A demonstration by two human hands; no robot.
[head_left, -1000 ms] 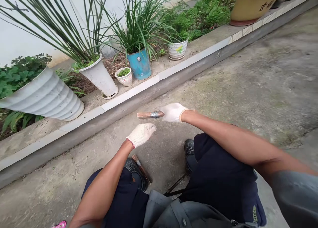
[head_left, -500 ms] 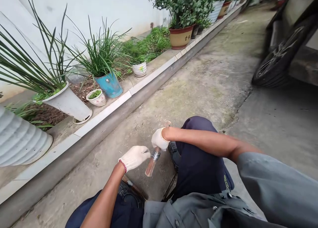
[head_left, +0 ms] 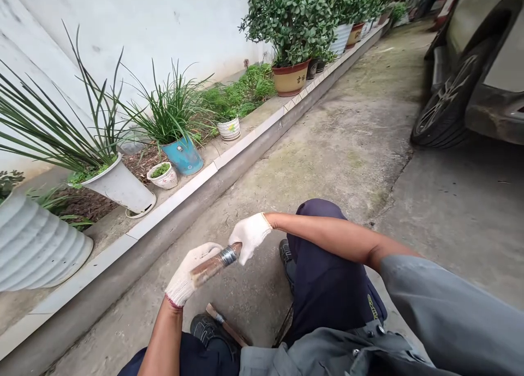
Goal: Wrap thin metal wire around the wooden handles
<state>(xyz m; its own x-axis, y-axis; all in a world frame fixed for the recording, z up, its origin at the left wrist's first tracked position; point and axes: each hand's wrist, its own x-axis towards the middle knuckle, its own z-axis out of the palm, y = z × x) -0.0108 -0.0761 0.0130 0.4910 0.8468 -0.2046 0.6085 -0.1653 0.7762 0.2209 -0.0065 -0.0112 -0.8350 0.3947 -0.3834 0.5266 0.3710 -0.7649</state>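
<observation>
Both my hands wear white knit gloves. My left hand is closed around the wooden end of a brush-like tool with a metal band, held level above the concrete. My right hand grips the other end of the same tool, just past the metal band. A second wooden-handled tool lies on the ground beside my left shoe. I am squatting, with dark trousers and a grey shirt in view.
A raised tiled ledge runs along the left with a blue pot, white pots, a ribbed white pot and a tan pot. A parked car's wheel stands at the right on concrete.
The view swung right, bringing the car into sight. The tool went from my right hand alone, tilted downward, to level in both hands; my left hand closed on its wooden end.
</observation>
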